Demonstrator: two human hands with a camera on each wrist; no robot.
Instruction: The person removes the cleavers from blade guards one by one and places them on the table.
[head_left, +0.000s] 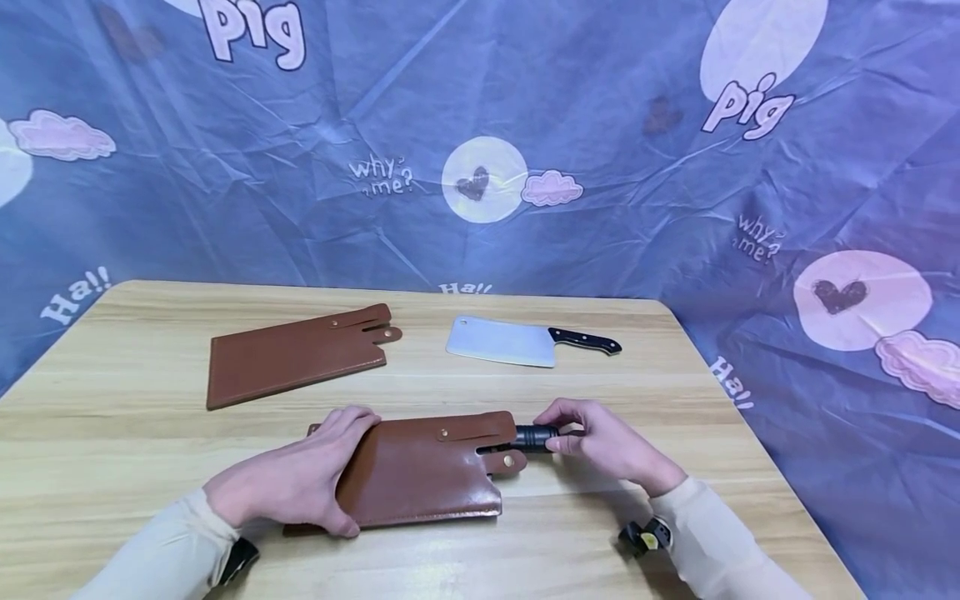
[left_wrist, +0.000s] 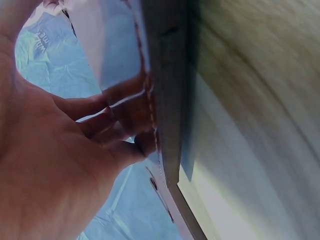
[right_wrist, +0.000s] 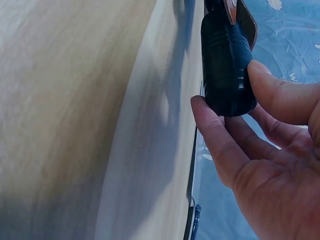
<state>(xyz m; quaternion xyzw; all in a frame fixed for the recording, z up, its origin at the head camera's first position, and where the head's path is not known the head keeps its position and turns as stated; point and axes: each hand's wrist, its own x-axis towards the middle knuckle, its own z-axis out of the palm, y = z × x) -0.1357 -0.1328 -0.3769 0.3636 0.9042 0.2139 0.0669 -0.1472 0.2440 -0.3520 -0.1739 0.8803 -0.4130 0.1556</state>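
Observation:
A brown leather knife sheath (head_left: 420, 475) lies near the front of the table with its snap tab at the right end. My left hand (head_left: 300, 475) holds its left part, thumb on the near edge and fingers over the far edge. From the sheath's right opening sticks a knife's thick black ribbed handle (head_left: 534, 437); its blade is hidden inside. My right hand (head_left: 600, 437) pinches the handle's end between thumb and fingers. The right wrist view shows the thumb on one side of the handle (right_wrist: 227, 70) and the index fingertip at its butt.
A second brown sheath (head_left: 296, 358) lies flat at the back left. At the back right is a cleaver (head_left: 501, 342) with a black riveted handle, pointing right. The wooden table (head_left: 150, 467) ends at a blue printed cloth (head_left: 315, 225) hanging behind and at the sides.

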